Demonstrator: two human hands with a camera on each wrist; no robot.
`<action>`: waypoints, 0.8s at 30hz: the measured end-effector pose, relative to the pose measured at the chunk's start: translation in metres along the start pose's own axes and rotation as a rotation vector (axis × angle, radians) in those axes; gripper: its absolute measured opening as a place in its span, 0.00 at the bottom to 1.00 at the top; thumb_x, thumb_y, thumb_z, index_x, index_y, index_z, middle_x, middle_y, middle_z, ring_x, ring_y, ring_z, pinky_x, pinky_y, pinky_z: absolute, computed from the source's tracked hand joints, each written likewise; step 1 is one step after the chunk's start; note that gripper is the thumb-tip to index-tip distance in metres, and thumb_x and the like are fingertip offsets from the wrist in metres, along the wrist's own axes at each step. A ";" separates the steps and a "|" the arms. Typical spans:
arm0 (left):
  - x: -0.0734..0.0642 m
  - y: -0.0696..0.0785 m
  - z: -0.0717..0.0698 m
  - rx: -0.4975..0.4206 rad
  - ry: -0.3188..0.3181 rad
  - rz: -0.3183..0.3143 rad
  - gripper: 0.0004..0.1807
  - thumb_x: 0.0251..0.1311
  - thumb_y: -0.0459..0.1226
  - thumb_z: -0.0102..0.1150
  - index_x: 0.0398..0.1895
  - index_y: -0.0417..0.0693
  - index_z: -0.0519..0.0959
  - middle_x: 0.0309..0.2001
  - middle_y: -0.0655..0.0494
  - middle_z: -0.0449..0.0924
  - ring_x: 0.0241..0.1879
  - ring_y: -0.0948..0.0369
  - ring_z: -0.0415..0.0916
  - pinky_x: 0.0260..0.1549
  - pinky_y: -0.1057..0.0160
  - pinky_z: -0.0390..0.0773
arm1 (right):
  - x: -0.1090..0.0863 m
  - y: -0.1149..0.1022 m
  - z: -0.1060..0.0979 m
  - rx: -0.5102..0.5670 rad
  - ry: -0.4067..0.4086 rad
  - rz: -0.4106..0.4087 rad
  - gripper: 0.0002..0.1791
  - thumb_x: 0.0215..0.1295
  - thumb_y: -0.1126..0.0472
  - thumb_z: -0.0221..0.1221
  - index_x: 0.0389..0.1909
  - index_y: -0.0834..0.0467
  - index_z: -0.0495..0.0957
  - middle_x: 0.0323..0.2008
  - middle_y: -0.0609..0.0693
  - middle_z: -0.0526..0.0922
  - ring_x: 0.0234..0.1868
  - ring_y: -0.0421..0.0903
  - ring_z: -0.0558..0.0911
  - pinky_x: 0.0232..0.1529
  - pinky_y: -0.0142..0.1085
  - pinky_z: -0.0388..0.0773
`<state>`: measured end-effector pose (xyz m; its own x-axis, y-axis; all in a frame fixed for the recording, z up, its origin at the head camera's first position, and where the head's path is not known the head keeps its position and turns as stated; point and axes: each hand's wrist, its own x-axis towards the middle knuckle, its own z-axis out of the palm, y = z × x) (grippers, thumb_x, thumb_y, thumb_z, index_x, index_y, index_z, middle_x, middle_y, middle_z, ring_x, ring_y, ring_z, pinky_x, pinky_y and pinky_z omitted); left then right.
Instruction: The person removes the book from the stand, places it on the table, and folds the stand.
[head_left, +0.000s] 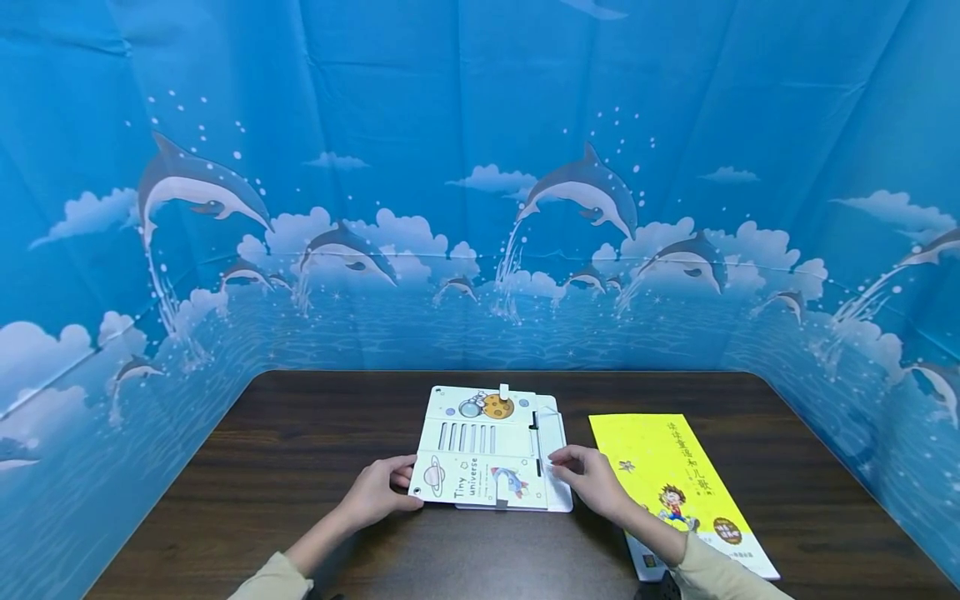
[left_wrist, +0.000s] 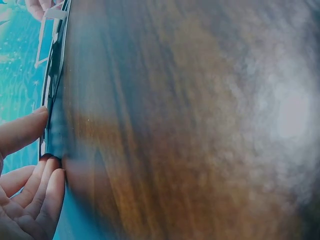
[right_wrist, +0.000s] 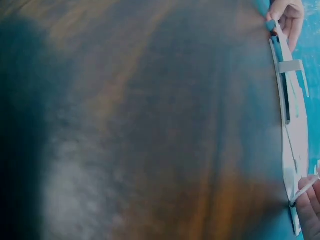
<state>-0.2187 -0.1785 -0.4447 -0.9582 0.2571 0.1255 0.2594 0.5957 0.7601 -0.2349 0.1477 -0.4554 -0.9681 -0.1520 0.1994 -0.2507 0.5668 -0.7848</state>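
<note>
A white folding book stand (head_left: pixel 513 437) lies on the table, printed with planets, a rocket and "Tiny universe". My left hand (head_left: pixel 378 492) grips its lower left corner, thumb on top and fingers underneath, as the left wrist view shows on the left hand (left_wrist: pixel 37 195). At the stand's right side my right hand (head_left: pixel 592 482) pinches a thin white bar (right_wrist: pixel 306 189) of it. From the right wrist view, the right hand (right_wrist: pixel 311 210) shows only partly. The stand's underside is mostly hidden.
A yellow book (head_left: pixel 652 454) with a cartoon child on its cover lies to the right, partly under my right forearm. The dark wooden table (head_left: pixel 285 442) runs back to a blue dolphin-print curtain (head_left: pixel 450 167) around it.
</note>
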 end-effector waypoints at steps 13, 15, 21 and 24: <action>0.002 -0.001 0.003 -0.020 0.014 -0.038 0.36 0.33 0.29 0.73 0.51 0.26 0.71 0.32 0.53 0.77 0.32 0.61 0.75 0.30 0.69 0.75 | 0.005 0.011 -0.004 0.001 -0.081 -0.022 0.06 0.57 0.68 0.59 0.35 0.60 0.82 0.36 0.50 0.83 0.35 0.43 0.77 0.33 0.29 0.73; 0.002 -0.002 0.004 -0.026 0.016 -0.039 0.36 0.33 0.29 0.73 0.51 0.26 0.71 0.32 0.53 0.77 0.32 0.61 0.75 0.30 0.69 0.75 | 0.005 0.014 -0.005 0.004 -0.089 -0.025 0.06 0.57 0.68 0.59 0.35 0.60 0.82 0.36 0.50 0.83 0.35 0.43 0.77 0.33 0.29 0.73; 0.001 -0.003 0.005 -0.033 0.015 -0.031 0.36 0.33 0.29 0.73 0.51 0.26 0.71 0.32 0.53 0.76 0.32 0.61 0.75 0.30 0.69 0.75 | 0.006 0.015 -0.006 0.019 -0.131 -0.048 0.06 0.57 0.68 0.59 0.35 0.59 0.82 0.35 0.50 0.82 0.34 0.43 0.76 0.32 0.28 0.72; 0.000 -0.003 0.004 -0.046 0.016 -0.036 0.36 0.33 0.29 0.72 0.51 0.25 0.71 0.31 0.53 0.76 0.31 0.61 0.75 0.29 0.69 0.75 | 0.007 0.014 -0.005 0.005 -0.146 -0.076 0.06 0.57 0.69 0.59 0.34 0.59 0.82 0.35 0.50 0.82 0.34 0.43 0.76 0.32 0.28 0.72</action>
<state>-0.2187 -0.1771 -0.4494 -0.9688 0.2234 0.1076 0.2192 0.5687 0.7928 -0.2452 0.1588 -0.4617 -0.9349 -0.3107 0.1715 -0.3231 0.5455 -0.7733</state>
